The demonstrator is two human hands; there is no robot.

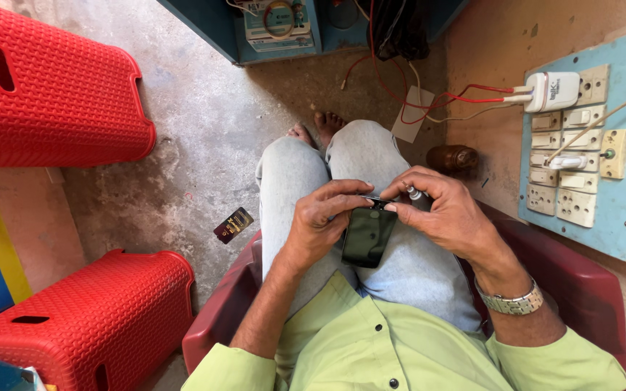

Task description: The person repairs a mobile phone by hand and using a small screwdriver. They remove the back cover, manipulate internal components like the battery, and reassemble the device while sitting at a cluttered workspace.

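Concrete floor below; black phone pinched by left hand and right hand fingertips; slip risked, grip being slight.

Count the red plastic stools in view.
2. One red stool stands at the upper left on the concrete floor; the other red stool is at the lower left, beside the seated person's chair. Others may lie out of frame.
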